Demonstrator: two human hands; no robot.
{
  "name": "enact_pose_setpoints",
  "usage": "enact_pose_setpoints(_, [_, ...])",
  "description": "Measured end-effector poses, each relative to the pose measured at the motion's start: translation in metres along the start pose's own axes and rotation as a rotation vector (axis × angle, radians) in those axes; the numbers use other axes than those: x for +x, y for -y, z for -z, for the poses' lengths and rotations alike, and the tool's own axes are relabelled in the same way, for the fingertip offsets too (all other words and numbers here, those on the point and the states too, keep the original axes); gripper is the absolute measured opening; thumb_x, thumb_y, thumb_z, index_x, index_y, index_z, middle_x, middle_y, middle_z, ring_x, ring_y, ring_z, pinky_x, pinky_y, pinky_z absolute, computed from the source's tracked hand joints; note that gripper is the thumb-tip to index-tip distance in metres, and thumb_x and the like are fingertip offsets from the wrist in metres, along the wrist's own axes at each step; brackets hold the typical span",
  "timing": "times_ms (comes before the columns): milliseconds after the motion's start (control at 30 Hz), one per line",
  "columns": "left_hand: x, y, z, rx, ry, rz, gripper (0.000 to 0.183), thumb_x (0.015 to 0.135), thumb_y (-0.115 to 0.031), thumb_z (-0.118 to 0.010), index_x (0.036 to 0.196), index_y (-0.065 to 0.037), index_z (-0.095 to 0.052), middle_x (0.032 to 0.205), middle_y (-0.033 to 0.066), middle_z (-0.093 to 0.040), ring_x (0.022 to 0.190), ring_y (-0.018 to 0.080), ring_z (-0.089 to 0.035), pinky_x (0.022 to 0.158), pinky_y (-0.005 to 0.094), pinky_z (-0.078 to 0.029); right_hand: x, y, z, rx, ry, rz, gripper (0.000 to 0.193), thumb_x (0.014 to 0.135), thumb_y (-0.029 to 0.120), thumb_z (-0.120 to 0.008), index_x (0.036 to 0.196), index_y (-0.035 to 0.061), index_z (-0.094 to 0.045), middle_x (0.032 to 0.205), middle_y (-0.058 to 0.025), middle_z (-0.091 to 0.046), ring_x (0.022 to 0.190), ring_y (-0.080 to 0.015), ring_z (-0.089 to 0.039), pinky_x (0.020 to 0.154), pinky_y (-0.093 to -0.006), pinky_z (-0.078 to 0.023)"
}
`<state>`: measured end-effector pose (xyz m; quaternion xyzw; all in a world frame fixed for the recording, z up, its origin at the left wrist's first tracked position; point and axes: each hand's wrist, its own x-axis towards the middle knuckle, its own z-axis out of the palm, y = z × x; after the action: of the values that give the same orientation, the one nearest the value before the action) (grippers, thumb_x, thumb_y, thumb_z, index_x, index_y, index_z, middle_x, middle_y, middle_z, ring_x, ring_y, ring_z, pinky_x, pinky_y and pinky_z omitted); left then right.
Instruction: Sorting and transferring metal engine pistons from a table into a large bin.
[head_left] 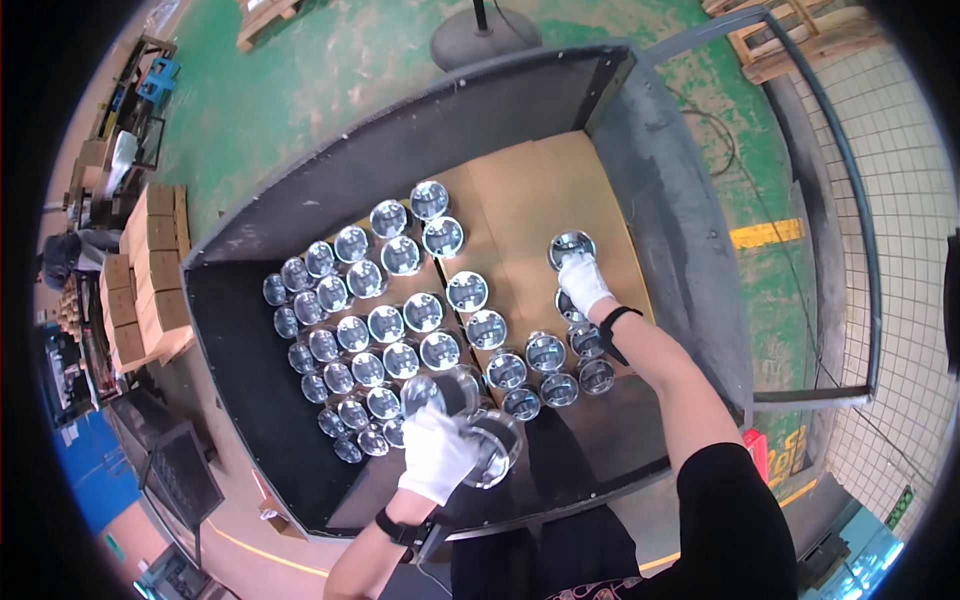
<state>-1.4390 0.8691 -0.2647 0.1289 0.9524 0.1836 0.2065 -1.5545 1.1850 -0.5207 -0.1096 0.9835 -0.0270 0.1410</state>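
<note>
My left hand (pixel 437 458), in a white glove, is closed at the near edge of a dark metal cart. Its fingers grip shiny round metal pistons (pixel 497 447); blur hides exactly how many. Another piston (pixel 460 388) shows just beyond those fingers, partly smeared by motion. Farther to the right, my gloved right hand (pixel 581 284) has its fingers closed at the near rim of a single piston (pixel 572 247) above the cardboard sheet (pixel 520 200). Part of another piston (pixel 567 305) shows beneath that hand. Rows of upright pistons (pixel 385 323) fill the cart's left and middle.
The cart's far wall (pixel 420 120) and right wall (pixel 690 210) rise around the pistons. A tubular handle (pixel 845 200) sticks out at the right. Stacked cardboard boxes (pixel 155 260) stand on a pallet at the left. A round stand base (pixel 485 38) sits beyond the cart.
</note>
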Motion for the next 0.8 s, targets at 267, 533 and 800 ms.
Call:
enact_pose_setpoints(267, [0.152, -0.004, -0.108, 0.298, -0.098, -0.157, 0.019, 0.072, -0.024, -0.066, 0.077, -0.006, -0.066, 0.084, 0.0153, -0.054, 0.085, 0.0319, -0.054, 0.076, 0.0416, -0.042, 0.025, 0.025, -0.078, 0.479, 0.128, -0.202, 0.024, 0.088, 0.008, -0.045, 0.098, 0.0047, -0.067, 0.102, -0.0209, -0.065, 0.103, -0.0385, -0.06, 0.089, -0.0465, -0.05])
enact_pose_setpoints(533, [0.262, -0.011, -0.24, 0.877, -0.564, -0.28, 0.027, 0.096, -0.013, -0.05, 0.07, -0.007, -0.049, 0.062, 0.0047, -0.046, 0.052, 0.0152, -0.051, 0.04, 0.0262, -0.041, 0.012, -0.008, -0.095, 0.454, 0.111, -0.177, 0.029, 0.09, 0.009, -0.043, 0.107, 0.001, -0.065, 0.115, -0.0213, -0.062, 0.11, -0.0382, -0.057, 0.097, -0.0455, -0.047])
enact_pose_setpoints(800, [0.246, 0.006, -0.278, 1.045, -0.384, -0.27, 0.034, 0.079, -0.019, -0.07, 0.107, -0.003, -0.06, 0.103, 0.0194, -0.059, 0.083, 0.03, -0.063, 0.065, 0.0375, -0.053, 0.006, 0.002, -0.085, -0.078, 0.185, 0.064, 0.025, 0.087, 0.012, -0.055, 0.107, 0.0048, -0.068, 0.116, -0.008, -0.062, 0.113, -0.0242, -0.057, 0.101, -0.0398, -0.042])
